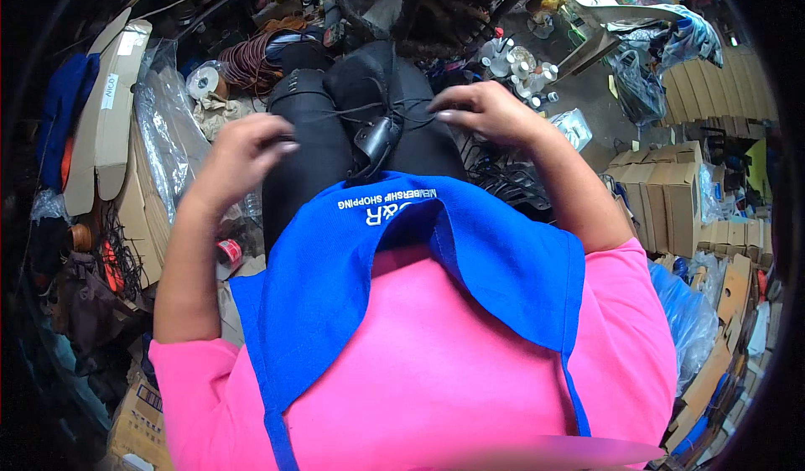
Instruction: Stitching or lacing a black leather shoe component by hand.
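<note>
A glossy black piece [376, 140] lies between my thighs, with a thin black cord [411, 102] looped around it and trailing to both sides. My right hand [486, 112] is at the right of my lap, thumb and index finger pinched on the cord. On the other side, my left hand [250, 152] hovers beside my left thigh, fingers curled and slightly blurred. Its fingertips are close to the cord's left stretch, but whatever they hold is too small to make out. A blue apron [503, 261] covers part of my lap over black trousers [306, 144].
Clutter surrounds me. Flattened cardboard [105, 127], clear plastic sheeting [172, 123], a cord spool [204, 81] and coiled brown cable [251, 58] lie to the left. To the right are plastic bottles [521, 68], cardboard boxes [658, 190] and plastic bags [641, 85].
</note>
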Available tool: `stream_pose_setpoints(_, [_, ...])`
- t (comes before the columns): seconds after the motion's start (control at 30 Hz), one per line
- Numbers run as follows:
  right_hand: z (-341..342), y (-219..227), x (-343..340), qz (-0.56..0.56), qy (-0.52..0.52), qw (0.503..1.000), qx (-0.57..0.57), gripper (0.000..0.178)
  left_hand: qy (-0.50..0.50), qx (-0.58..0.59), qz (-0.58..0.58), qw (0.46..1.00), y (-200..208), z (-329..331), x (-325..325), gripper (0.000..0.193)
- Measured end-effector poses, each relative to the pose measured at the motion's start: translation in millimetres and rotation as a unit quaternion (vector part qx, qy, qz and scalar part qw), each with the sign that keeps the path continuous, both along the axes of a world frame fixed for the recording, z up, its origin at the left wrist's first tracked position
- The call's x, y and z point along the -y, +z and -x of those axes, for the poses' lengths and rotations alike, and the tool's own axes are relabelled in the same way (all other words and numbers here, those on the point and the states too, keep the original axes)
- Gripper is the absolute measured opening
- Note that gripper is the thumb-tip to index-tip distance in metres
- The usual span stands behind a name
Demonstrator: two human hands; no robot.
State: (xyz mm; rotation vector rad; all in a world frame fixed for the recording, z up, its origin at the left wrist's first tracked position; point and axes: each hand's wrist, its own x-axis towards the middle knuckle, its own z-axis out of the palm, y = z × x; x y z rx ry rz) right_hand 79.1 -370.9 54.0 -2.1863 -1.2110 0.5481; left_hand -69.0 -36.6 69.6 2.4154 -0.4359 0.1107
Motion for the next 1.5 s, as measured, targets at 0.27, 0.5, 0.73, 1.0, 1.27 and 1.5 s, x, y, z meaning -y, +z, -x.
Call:
stream_pose_setpoints(0.27, [-62,-23,244,0.140,-0.443,0.884,0.052,0.028,0.467,0.045,-0.287,0.835,63,111,-204,0.020])
stream_pose_setpoints(0.5, [-75,-41,280,0.406,-0.374,0.834,0.017,0.029,0.437,0.035,-0.314,0.842,9,109,-198,0.030])
stream_pose_setpoints(0.73, [10,-36,8,-0.060,-0.134,0.952,-0.269,0.032,0.074,0.013,0.011,0.997,-30,-13,30,0.054])
stream_pose_setpoints(1.0, [-2,-31,-10,-0.008,-0.139,0.978,-0.158,0.027,0.211,-0.140,0.078,0.964,-52,-1,4,0.018])
stream_pose_setpoints(1.27, [-29,-24,22,0.090,-0.098,0.991,0.007,0.038,0.164,0.015,0.048,0.985,-27,-31,16,0.036])
stream_pose_setpoints(1.5, [-22,-4,-31,-0.049,-0.080,0.995,0.018,0.019,-0.012,-0.102,-0.010,0.995,-10,-104,83,0.040])
